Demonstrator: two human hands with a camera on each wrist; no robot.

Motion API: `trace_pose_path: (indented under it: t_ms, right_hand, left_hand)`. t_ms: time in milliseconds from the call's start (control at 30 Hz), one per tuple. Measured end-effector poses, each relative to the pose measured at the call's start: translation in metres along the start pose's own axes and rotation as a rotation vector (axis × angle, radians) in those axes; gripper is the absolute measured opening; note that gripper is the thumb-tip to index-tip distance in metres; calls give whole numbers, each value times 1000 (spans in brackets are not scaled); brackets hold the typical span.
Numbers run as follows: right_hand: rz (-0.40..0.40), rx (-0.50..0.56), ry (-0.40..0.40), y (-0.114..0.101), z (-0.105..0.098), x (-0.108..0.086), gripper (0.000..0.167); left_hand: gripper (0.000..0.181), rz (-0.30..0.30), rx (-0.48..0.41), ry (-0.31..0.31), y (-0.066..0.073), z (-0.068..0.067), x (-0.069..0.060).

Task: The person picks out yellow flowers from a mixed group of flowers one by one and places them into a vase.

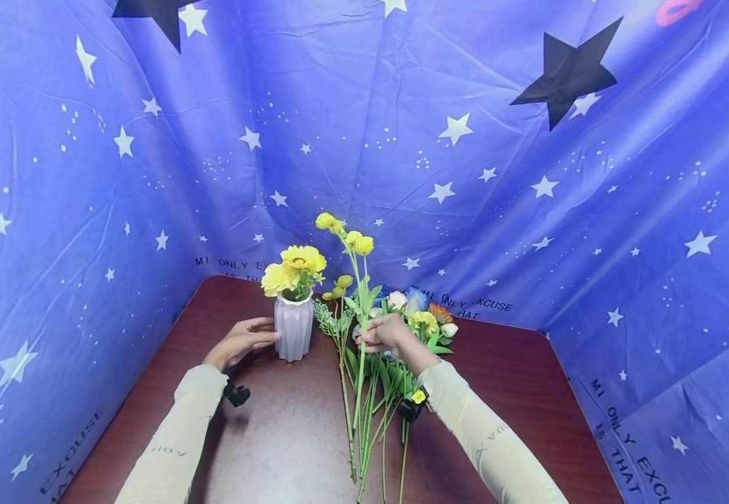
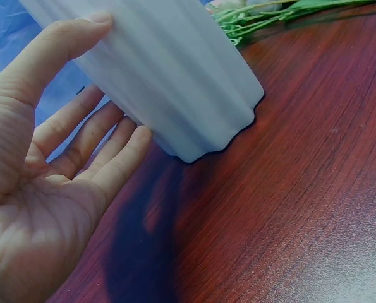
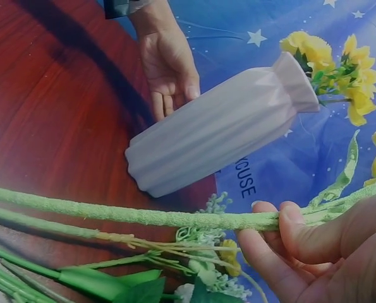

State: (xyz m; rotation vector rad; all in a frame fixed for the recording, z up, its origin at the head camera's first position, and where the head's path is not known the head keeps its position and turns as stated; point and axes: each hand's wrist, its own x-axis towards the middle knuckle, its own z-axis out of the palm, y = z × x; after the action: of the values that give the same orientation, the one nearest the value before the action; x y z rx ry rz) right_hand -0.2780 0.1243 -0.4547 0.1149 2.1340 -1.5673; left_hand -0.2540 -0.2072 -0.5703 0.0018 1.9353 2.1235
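A pale, ribbed vase (image 1: 293,327) stands upright on the table, with yellow flowers (image 1: 295,269) in its mouth. Beside it is my left hand (image 1: 243,341), fingers fairly straight; in the left wrist view the thumb (image 2: 67,41) lies against the vase wall and the fingertips touch its side near the base. My right hand (image 1: 385,334) pinches the green stem (image 3: 143,216) of a yellow flower (image 1: 358,243) between thumb and fingers, to the right of the vase. The flower is held upright, its blooms above the vase's mouth and its stem pointing down toward me.
A pile of artificial flowers (image 1: 424,322) in blue, orange, white and yellow lies under and behind my right hand. Their long green stems (image 1: 373,427) reach toward the near edge of the dark red wooden table (image 1: 497,420). A blue starry cloth (image 1: 364,140) surrounds the table.
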Motion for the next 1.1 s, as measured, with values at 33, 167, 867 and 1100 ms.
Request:
trace_pose_path:
  t_ms: [33, 167, 867, 1100]
  right_hand:
    - [-3, 0, 1, -1, 0, 0, 21]
    - [-10, 6, 19, -8, -2, -1, 14]
    - [-94, 64, 29, -26, 2, 0, 24]
    - [-193, 96, 109, -39, 8, -4, 14]
  left_hand:
    - [67, 1, -2, -1, 0, 0, 0]
    - [68, 7, -6, -3, 0, 0, 0]
    - [69, 6, -23, 8, -2, 0, 1]
    - [67, 13, -29, 3, -2, 0, 1]
